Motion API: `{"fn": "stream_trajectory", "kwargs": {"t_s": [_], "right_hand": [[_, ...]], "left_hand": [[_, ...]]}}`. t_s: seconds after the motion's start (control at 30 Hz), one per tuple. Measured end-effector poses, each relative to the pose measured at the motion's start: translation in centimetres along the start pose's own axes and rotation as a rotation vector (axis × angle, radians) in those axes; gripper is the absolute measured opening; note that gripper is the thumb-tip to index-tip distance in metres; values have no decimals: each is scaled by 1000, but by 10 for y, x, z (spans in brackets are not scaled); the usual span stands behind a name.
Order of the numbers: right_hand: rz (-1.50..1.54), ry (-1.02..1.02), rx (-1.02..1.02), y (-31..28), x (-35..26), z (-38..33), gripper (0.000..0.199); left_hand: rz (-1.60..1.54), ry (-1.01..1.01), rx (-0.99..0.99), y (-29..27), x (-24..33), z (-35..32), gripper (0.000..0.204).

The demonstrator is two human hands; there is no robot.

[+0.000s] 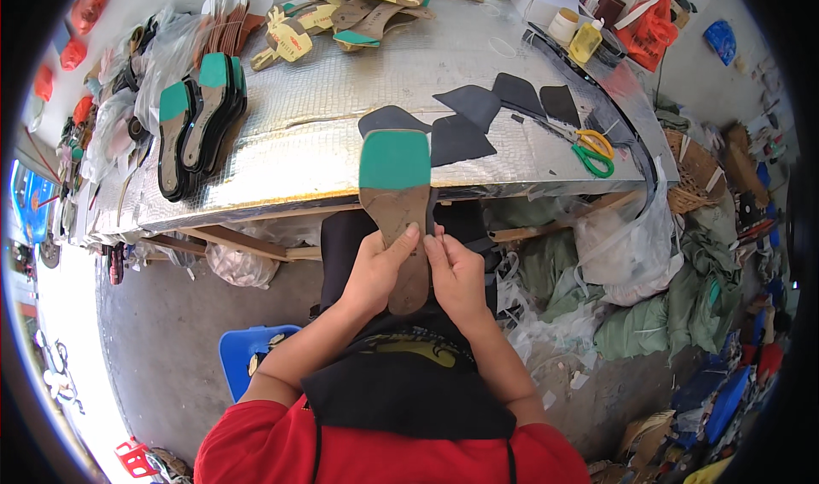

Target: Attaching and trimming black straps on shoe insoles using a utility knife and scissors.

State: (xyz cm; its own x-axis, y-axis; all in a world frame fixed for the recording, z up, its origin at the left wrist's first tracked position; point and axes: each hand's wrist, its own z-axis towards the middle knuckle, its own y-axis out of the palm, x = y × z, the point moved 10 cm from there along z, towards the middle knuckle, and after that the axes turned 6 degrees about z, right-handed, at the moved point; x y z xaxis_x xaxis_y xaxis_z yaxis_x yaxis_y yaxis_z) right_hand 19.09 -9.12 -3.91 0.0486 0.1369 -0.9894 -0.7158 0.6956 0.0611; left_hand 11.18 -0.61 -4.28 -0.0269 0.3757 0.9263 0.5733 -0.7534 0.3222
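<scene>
In front of my lap I hold a brown insole (395,215) upright, its wide green end up and touching the view of the table edge. My left hand (374,269) grips its left side, thumb flat on the brown face. The right hand (455,272) pinches the right edge, thumb and fingers closed. A dark edge shows behind the insole on the right; what it belongs to is mostly hidden. Past the green end lie several dark cut pieces of sheet (461,139). Scissors (589,147) with yellow and green handles rest right of them.
Stacked finished-looking insoles (213,113) stand at the table's left. A pile of yellow and brown insoles (367,6) lies at the far side. A yellow bottle (586,40) stands at the back right. A blue stool (243,352) is below left; plastic bags (627,245) hang right.
</scene>
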Motion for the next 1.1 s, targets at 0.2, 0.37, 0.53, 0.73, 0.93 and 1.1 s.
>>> {"fn": "stream_trajectory", "kwargs": {"t_s": [0.2, 0.37, 0.53, 0.73, 0.93, 1.1], "right_hand": [[-583, -219, -220, 13, -4, -36, 14], [-541, -216, -334, 11, -3, -35, 17], [-229, -53, -112, -32, -26, 19, 20], [-54, 27, -315, 8, -40, 33, 19], [317, 340, -339, 12, 0, 15, 13], [286, 341, -221, -4, 22, 30, 13]], "left_hand": [[-93, 3, 113, -26, 7, 11, 30], [-41, 40, 52, -16, 4, 15, 24], [-14, -86, -65, 0, -4, 5, 19], [-78, -148, -207, 23, -15, -8, 17], [361, 19, -222, 23, -9, -10, 18], [344, -1, -236, 25, -14, -6, 18]]}}
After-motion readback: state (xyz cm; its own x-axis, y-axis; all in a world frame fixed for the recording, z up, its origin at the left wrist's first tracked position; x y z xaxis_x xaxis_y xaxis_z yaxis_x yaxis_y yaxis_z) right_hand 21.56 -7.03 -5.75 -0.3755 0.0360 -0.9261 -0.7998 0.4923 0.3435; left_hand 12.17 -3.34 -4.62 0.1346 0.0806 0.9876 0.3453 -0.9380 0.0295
